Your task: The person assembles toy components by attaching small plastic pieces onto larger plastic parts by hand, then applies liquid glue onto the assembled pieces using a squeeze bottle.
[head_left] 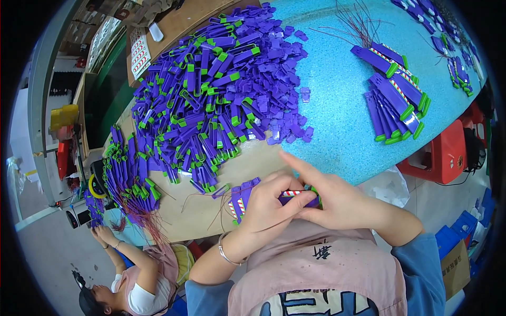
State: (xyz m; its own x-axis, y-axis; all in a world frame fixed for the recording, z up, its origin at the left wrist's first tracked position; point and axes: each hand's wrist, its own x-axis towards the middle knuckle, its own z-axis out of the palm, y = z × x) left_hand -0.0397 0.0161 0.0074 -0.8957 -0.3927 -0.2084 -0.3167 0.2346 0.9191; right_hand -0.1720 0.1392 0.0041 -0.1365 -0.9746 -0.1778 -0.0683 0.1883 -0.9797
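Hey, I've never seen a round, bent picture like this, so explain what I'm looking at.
There's no machine here, just a person's bare hands. One wide fisheye camera on their head looks down, so straight edges curve. The left hand grips a purple piece with a striped strip; the right hand is against it, its grip partly hidden. On the table lie a big heap of purple-and-green pieces, small flat purple pieces and, to the right, striped pieces with thin wires. Another person works at lower left.
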